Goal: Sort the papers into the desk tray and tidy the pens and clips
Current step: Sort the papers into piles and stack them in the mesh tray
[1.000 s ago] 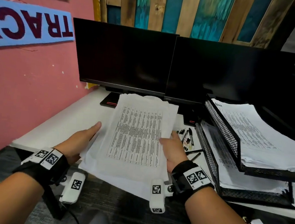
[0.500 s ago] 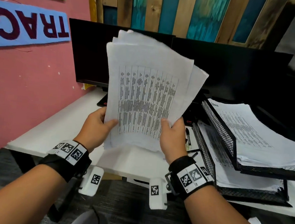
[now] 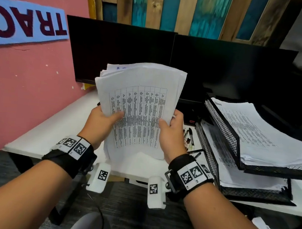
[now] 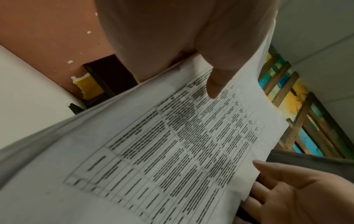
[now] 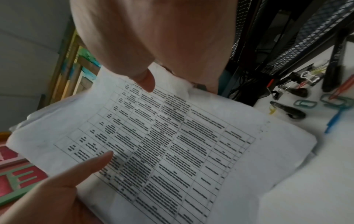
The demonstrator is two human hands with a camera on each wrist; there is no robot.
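Observation:
I hold a stack of printed papers (image 3: 137, 109) upright over the white desk (image 3: 53, 133), its lower edge close to the desktop. My left hand (image 3: 107, 119) grips the stack's left edge and my right hand (image 3: 169, 127) grips its right edge, thumbs on the front sheet. The left wrist view shows my thumb (image 4: 216, 84) on the printed table (image 4: 172, 144). The right wrist view shows the same sheet (image 5: 172, 144). A black mesh two-tier desk tray (image 3: 222, 124) stands at the right, with papers in both tiers. Pens and clips (image 3: 190, 136) lie between stack and tray.
Two dark monitors (image 3: 169, 61) stand along the back of the desk. A pink wall (image 3: 30, 85) closes the left side. Coloured paper clips (image 5: 304, 103), binder clips (image 5: 308, 76) and black pens (image 5: 287, 109) lie scattered beside the tray's foot.
The stack lay flat on the desk, then both hands raised it upright and high. Now it has come down, its sheets more even, with the lower edge near the desktop.

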